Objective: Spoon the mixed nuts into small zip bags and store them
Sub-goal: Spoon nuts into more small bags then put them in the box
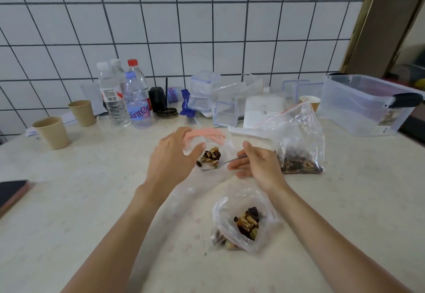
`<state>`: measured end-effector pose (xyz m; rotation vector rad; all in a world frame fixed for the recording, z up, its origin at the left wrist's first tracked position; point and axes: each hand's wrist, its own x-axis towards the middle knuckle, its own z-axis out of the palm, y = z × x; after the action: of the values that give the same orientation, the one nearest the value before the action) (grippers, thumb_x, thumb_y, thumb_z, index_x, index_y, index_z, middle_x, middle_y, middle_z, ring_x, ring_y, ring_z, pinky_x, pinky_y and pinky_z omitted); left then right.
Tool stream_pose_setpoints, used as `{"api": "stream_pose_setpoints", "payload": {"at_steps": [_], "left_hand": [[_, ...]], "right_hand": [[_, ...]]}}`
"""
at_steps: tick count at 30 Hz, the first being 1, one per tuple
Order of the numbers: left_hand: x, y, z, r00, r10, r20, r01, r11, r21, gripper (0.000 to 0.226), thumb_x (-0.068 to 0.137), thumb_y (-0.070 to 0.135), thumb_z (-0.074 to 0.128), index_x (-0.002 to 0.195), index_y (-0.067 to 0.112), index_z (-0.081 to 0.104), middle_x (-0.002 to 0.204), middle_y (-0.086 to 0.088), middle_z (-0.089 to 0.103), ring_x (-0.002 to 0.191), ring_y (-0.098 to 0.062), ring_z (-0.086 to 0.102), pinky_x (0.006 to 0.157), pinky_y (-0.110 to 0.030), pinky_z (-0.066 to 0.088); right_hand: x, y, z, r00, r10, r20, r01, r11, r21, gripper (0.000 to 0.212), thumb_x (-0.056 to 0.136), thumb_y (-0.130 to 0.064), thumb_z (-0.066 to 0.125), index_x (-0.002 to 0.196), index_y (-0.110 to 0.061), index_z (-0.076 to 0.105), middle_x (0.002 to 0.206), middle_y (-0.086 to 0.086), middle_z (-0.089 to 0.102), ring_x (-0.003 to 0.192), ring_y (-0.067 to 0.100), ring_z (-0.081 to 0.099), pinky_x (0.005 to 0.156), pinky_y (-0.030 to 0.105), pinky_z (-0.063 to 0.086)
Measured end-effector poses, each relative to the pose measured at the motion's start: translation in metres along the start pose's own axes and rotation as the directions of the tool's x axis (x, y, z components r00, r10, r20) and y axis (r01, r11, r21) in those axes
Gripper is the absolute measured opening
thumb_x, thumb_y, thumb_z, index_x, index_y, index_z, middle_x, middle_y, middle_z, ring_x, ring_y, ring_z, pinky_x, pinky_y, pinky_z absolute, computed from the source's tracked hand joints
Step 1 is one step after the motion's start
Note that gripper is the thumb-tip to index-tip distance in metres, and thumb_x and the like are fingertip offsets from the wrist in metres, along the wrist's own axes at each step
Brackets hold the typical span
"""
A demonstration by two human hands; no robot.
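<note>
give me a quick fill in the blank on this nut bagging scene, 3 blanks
1. The left hand holds open a small bag with a ____ zip strip.
2. The right hand holds a metal ____ near that bag's mouth.
3. The big nut bag stands to the ____ of the right hand.

Missing words: pink; spoon; right

On the surface (92, 200) lie 3 clear bags with mixed nuts: 1 pink-zipped small bag (207, 141), 1 crumpled bag (241, 221) nearest the camera, and 1 large red-zipped bag (296, 141). There is 1 metal spoon (226, 161). 3 paper cups (52, 133) (82, 112) (311, 101) stand about. Bottles (135, 99) number perhaps 4, overlapping. 1 big clear storage box (365, 106), 1 dark phone (11, 192), 2 hands (171, 159) (257, 165).
</note>
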<state>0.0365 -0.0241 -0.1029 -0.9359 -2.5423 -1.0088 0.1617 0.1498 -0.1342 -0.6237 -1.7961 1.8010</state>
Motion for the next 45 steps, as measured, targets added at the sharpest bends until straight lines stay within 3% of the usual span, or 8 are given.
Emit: {"api": "stream_pose_setpoints", "payload": {"at_steps": [4,11,19,25,35,38,41,45], "left_hand": [[0.003,-0.006,0.009,1.000,0.007,-0.030,-0.007,1.000,-0.018,0.026,0.098,0.043,0.064,0.122,0.033,0.062,0.097,0.008,0.072,0.087,-0.021,0.067,0.071,-0.033,0.049],[0.003,-0.008,0.012,0.999,-0.042,-0.019,0.041,0.995,-0.088,0.031,0.083,0.049,0.082,0.103,0.037,0.060,0.072,0.021,0.064,0.066,0.000,0.061,0.059,-0.022,0.046],[0.000,-0.006,0.014,0.991,0.025,-0.130,-0.046,0.986,-0.161,0.006,0.095,0.032,0.074,0.095,0.027,0.070,0.070,0.010,0.063,0.066,-0.010,0.061,0.060,-0.032,0.050],[-0.004,-0.001,0.015,0.990,0.059,-0.129,-0.086,0.972,-0.217,0.007,0.096,0.026,0.072,0.101,0.023,0.074,0.082,0.009,0.072,0.074,-0.012,0.065,0.068,-0.042,0.056],[-0.003,0.001,0.010,0.990,0.058,-0.129,-0.091,0.960,-0.266,0.011,0.095,0.028,0.073,0.105,0.024,0.075,0.082,0.014,0.071,0.074,-0.007,0.064,0.065,-0.030,0.052],[-0.002,-0.002,0.007,0.994,0.012,-0.106,-0.031,0.982,-0.184,0.021,0.090,0.044,0.076,0.104,0.029,0.069,0.084,0.016,0.069,0.077,-0.009,0.064,0.066,-0.033,0.053],[-0.005,-0.008,0.007,0.994,-0.110,0.000,0.109,0.992,0.062,0.065,0.070,0.074,0.077,0.112,0.028,0.057,0.094,0.012,0.061,0.085,-0.017,0.059,0.068,-0.034,0.047],[-0.007,-0.017,0.014,0.955,-0.261,0.139,0.223,0.944,0.244,0.076,0.066,0.074,0.081,0.110,0.021,0.050,0.095,0.002,0.057,0.083,-0.025,0.056,0.066,-0.035,0.043]], "right_hand": [[0.006,0.009,-0.004,0.994,-0.077,0.076,0.078,0.997,-0.012,0.028,0.098,-0.033,0.069,0.100,-0.004,0.070,0.086,0.010,0.080,0.086,0.023,0.079,0.075,0.029,0.064],[0.006,0.013,0.003,0.975,-0.184,0.126,0.199,0.973,-0.119,0.011,0.106,-0.021,0.055,0.099,-0.013,0.057,0.086,0.007,0.080,0.088,0.016,0.078,0.083,0.030,0.062],[0.001,0.012,0.008,0.974,-0.228,0.001,0.227,0.972,-0.066,0.014,0.109,-0.024,0.047,0.099,-0.015,0.050,0.084,0.009,0.080,0.080,0.021,0.079,0.077,0.041,0.065],[0.000,0.012,0.006,0.973,-0.228,0.016,0.229,0.972,-0.053,0.020,0.110,-0.025,0.046,0.103,-0.007,0.053,0.083,0.009,0.080,0.084,0.021,0.079,0.082,0.035,0.064],[-0.003,0.008,0.014,0.981,-0.169,0.093,0.170,0.985,-0.004,0.020,0.109,-0.022,0.048,0.103,-0.004,0.054,0.083,0.015,0.079,0.085,0.025,0.079,0.078,0.026,0.061],[0.001,0.010,0.013,0.987,-0.155,0.049,0.153,0.987,0.042,0.016,0.109,-0.020,0.048,0.104,-0.005,0.053,0.085,0.015,0.079,0.085,0.028,0.079,0.082,0.034,0.063],[0.004,0.013,0.011,0.991,-0.131,0.028,0.128,0.989,0.069,0.015,0.110,-0.021,0.047,0.105,-0.007,0.052,0.085,0.012,0.080,0.084,0.027,0.079,0.080,0.034,0.064],[0.005,0.016,0.011,0.991,-0.132,0.023,0.131,0.990,0.054,0.014,0.110,-0.021,0.047,0.104,-0.009,0.051,0.084,0.009,0.080,0.083,0.024,0.079,0.080,0.035,0.064]]}}
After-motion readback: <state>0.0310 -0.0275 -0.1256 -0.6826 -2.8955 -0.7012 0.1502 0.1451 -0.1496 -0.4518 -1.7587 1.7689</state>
